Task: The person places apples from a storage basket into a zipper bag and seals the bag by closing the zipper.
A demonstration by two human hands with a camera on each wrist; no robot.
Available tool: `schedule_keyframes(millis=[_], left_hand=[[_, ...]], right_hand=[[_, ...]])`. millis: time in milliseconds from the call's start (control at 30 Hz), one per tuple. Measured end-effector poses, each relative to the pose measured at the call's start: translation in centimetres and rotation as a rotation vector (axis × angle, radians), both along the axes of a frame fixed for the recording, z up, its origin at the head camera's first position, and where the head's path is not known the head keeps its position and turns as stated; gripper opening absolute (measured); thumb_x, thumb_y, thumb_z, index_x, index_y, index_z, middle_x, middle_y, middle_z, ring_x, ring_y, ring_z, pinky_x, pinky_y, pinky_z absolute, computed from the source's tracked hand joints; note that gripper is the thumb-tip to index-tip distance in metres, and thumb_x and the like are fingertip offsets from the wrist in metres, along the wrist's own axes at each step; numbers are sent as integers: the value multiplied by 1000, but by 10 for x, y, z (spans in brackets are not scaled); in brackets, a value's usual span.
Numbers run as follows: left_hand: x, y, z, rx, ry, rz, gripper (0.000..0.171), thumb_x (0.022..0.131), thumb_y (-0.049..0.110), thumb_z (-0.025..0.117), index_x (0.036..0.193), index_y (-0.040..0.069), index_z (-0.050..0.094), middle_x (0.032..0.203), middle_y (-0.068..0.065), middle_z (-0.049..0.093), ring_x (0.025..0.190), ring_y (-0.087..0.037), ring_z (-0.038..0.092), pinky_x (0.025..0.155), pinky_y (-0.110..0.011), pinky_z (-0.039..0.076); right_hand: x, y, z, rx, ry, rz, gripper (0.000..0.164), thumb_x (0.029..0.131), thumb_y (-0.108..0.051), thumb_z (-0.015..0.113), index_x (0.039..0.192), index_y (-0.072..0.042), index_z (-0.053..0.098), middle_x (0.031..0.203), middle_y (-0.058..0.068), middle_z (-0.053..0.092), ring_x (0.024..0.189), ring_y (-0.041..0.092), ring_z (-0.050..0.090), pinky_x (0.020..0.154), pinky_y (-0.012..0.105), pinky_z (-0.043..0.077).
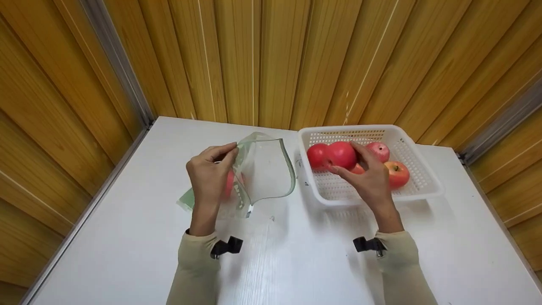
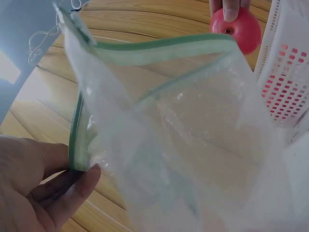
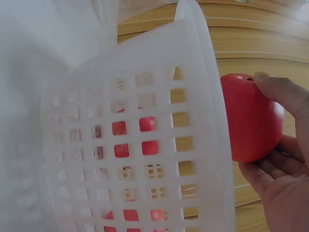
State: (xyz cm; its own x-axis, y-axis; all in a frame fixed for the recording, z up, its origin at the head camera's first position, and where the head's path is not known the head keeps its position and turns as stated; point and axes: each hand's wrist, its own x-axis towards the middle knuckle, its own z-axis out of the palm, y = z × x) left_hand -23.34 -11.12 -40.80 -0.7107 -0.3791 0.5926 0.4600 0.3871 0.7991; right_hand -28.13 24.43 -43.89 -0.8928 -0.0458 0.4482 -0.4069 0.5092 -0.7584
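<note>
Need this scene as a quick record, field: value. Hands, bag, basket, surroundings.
left_hand: left hand pinches the edge of the bag's mouth
right_hand: right hand grips a red apple, raised above the basket's rim
bag: clear bag with green edging, mouth open; something red shows through it
basket: white perforated basket, to the right of the bag, with other apples inside
surface: white table
backdrop: wood-look panels
worn: light sleeves, a black mount at each wrist

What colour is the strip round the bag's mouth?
The strip is green, best seen in the left wrist view.
</note>
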Motion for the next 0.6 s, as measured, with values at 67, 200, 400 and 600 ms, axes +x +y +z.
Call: schedule_keyframes(millis=[67, 200, 400, 600], left_hand=[[0, 0, 0, 10, 3, -8, 10, 90, -1, 84, 100, 1, 85, 95, -7, 80, 81, -19, 75, 74, -20, 60], [1, 4, 1, 43, 25, -36, 10, 90, -2, 83, 99, 2, 85, 95, -6, 80, 82, -19, 75, 74, -21, 60], [-1, 10, 0, 86, 38, -53, 11, 90, -1, 82, 100, 3, 85, 96, -5, 80, 82, -17, 75, 73, -23, 61], [-1, 14, -2, 139, 14, -64, 13, 92, 0, 81, 104, 3, 85, 97, -5, 81, 81, -18, 73, 71, -22, 60]], right_hand=[[4, -4, -1, -12, 7, 9, 82, 84, -26, 94, 152, -3, 56, 149, 11, 60, 136, 30, 59, 108, 39, 49], [12, -12, -1, -46, 31, 16, 81, 83, -22, 95, 152, -3, 56, 148, 11, 61, 135, 30, 60, 107, 34, 50], [20, -24, -1, -148, 65, 39, 79, 81, -11, 95, 151, -2, 57, 146, 12, 61, 133, 30, 61, 108, 32, 49], [24, -41, 5, -218, 118, 80, 77, 80, -6, 95, 148, 0, 59, 142, 12, 63, 131, 29, 62, 108, 34, 50]])
